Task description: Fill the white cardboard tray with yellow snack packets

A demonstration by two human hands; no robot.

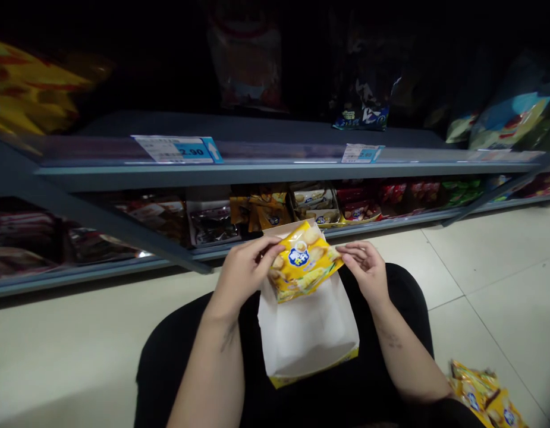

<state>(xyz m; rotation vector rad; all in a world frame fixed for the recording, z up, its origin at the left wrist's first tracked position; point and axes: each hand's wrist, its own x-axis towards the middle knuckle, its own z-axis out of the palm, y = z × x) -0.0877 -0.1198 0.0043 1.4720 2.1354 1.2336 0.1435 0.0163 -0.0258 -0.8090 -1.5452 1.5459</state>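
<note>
In the head view, the left hand [248, 267] and right hand [366, 270] pinch opposite ends of a rectangular, glossy yellow plastic snack packet [301, 264], held over the far edge of an open, white-lined cardboard box [311, 330].

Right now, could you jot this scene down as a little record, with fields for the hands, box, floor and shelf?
Left hand: grips the left end of a yellow packet
Right hand: fingers at its right end
Open box: on the lap, white inside showing
Floor: more yellow packets, lower right
Shelf: ahead, with price tags
</note>
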